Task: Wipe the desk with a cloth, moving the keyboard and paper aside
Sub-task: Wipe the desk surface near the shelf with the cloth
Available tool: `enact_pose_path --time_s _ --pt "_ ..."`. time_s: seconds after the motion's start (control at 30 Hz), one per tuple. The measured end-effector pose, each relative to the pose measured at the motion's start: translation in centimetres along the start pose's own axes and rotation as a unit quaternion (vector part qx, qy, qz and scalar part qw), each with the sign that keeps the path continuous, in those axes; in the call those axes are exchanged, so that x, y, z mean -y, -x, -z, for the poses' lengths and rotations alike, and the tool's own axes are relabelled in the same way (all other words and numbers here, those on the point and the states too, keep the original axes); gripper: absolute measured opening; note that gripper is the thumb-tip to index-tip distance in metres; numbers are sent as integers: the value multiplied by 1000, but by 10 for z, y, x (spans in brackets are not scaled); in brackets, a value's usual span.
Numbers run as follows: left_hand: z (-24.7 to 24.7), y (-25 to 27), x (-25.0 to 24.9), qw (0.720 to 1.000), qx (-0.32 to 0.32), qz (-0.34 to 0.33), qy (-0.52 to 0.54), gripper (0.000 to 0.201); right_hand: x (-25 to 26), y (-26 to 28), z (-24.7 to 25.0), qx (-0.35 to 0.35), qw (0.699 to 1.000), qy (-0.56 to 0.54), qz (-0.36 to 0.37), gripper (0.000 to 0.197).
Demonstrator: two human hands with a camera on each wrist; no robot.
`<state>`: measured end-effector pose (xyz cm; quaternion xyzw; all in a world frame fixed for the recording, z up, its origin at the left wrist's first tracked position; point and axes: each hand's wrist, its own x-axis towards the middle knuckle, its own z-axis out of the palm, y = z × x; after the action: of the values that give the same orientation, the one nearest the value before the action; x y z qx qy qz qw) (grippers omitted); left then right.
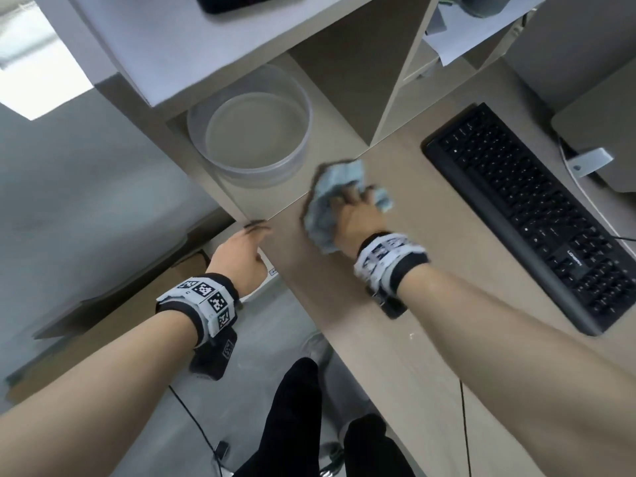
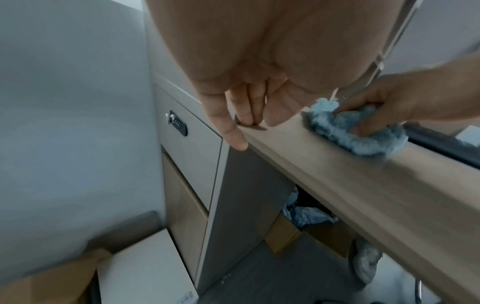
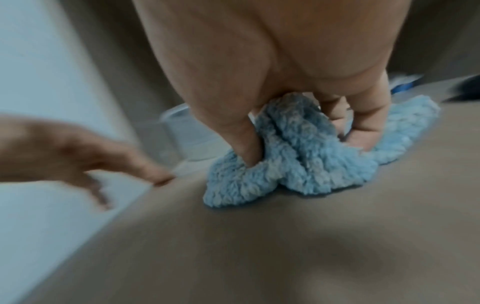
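My right hand (image 1: 356, 210) grips a crumpled light-blue fluffy cloth (image 1: 328, 201) and presses it on the wooden desk (image 1: 395, 356) near its left end. The wrist views show the cloth (image 3: 293, 160) bunched between thumb and fingers, and the cloth (image 2: 355, 131) sits close to the desk's front edge. My left hand (image 1: 246, 244) rests its straight fingers (image 2: 249, 111) on the desk's left front corner, holding nothing. A black keyboard (image 1: 530, 215) lies at an angle to the right of the cloth. Papers (image 1: 447, 46) sit in a shelf compartment at the back.
A clear round plastic basin (image 1: 251, 132) stands on the side unit left of the cloth, under a shelf. A grey monitor stand (image 1: 599, 139) is at the right edge. Below the desk are a drawer unit with a lock (image 2: 179, 123), cardboard boxes (image 2: 283, 232) and my legs.
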<state>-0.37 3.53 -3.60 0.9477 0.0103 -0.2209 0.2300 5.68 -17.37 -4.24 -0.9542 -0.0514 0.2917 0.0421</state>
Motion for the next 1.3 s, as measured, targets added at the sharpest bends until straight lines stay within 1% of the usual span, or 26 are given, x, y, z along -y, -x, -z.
enact_pose_path --time_s 0.07,0.1,0.17,0.2,0.23,0.3,0.37,0.4,0.47,0.57,0.6,0.67,0.73,0.8,0.93,1.0,1.07,1.13,1.17,1.2,1.23,1.3 --pt "1 2 4 998 -30 21 52 58 41 25 -26 0 991 64 113 79" --pt "1 5 6 996 -44 31 69 55 53 39 -35 0 982 80 169 76" --pt "0 11 14 993 -53 61 89 49 52 57 -45 20 968 62 242 71" --pt "-1 15 19 991 -50 77 98 47 44 61 -43 28 966 39 255 69" --pt "-3 18 23 989 -43 89 105 45 32 60 -41 29 968 19 249 68" --pt "-6 21 31 988 -34 100 117 42 11 49 -34 13 981 -12 192 70" --pt "-6 24 30 986 -36 104 123 39 9 35 -24 -7 991 -41 129 68" --pt "-6 25 29 986 -40 103 122 39 16 30 -20 -21 992 -44 114 65" --pt "-4 26 22 987 -45 98 118 39 38 28 -18 -30 993 -23 115 63" --pt "-4 28 13 990 -48 80 102 39 51 47 -40 -7 986 21 168 75" --pt "-5 28 11 992 -48 71 93 38 46 57 -48 -3 982 25 185 76" --pt "-9 26 5 995 -45 54 68 35 25 77 -61 -2 980 14 199 72" --pt "-16 27 -4 998 -38 42 41 35 -5 97 -68 -8 984 -5 178 62" --pt "-26 30 -18 999 -33 27 12 37 -38 116 -76 -17 990 -32 133 55" --pt "-52 42 -55 998 -2 -14 -69 39 -114 153 -90 -49 994 -93 15 52" --pt "-64 49 -74 996 6 -20 -92 40 -157 171 -94 -70 987 -125 -70 48" --pt "-79 58 -90 995 11 -20 -99 44 -201 189 -98 -88 971 -158 -159 45" --pt "-92 65 -98 994 25 -9 -102 50 -223 199 -100 -88 957 -169 -217 47" --pt "-99 68 -102 994 30 -3 -108 53 -224 202 -101 -74 959 -155 -224 51" --pt "-104 71 -105 993 29 1 -117 55 -216 204 -101 -53 966 -134 -213 56" --pt "-107 72 -107 991 25 5 -129 57 -202 205 -103 -29 976 -113 -185 60" --pt "-112 75 -112 989 16 9 -145 61 -168 213 -115 -2 993 -79 -89 66"
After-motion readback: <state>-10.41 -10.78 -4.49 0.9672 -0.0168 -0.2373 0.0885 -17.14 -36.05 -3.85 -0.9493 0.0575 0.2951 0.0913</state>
